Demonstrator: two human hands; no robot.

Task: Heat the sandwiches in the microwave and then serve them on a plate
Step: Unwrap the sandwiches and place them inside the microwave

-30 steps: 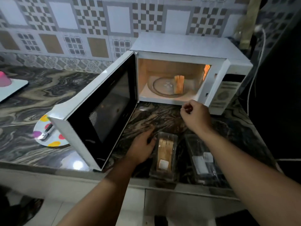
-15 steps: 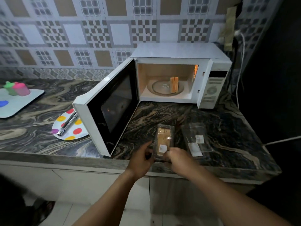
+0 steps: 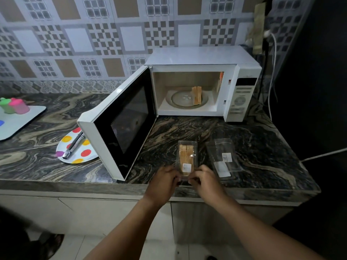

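A white microwave [image 3: 202, 57] stands on the counter with its door [image 3: 120, 121] swung wide open to the left. One sandwich [image 3: 196, 95] stands on the glass turntable [image 3: 181, 99] inside. Near the counter's front edge lies a clear plastic sandwich pack [image 3: 186, 156] with a sandwich in it. My left hand [image 3: 163, 182] and my right hand [image 3: 204, 180] pinch its near end from either side. A second clear pack [image 3: 221, 156], empty, lies just to the right.
A white plate with coloured dots [image 3: 75, 147] holds metal tongs [image 3: 74, 145] left of the door, partly under it. A white tray [image 3: 16, 121] with green and pink cups [image 3: 14, 108] sits far left. Cables [image 3: 271, 72] hang at the right wall.
My right hand came back from the microwave opening to the pack's near end, and my left hand moved from the pack's left side to that end. The view pulled back.
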